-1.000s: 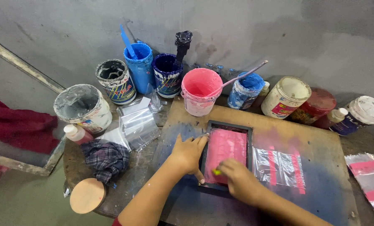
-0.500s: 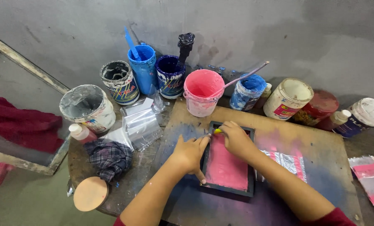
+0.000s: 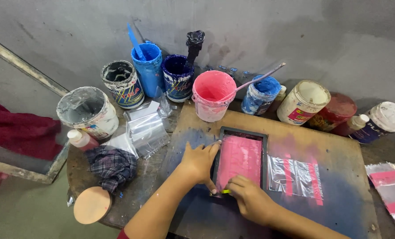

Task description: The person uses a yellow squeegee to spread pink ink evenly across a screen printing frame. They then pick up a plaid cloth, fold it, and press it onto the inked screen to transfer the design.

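Glossy plastic bag, stained wooden board

Clear printed bag beside frame; labelled tubs behind.
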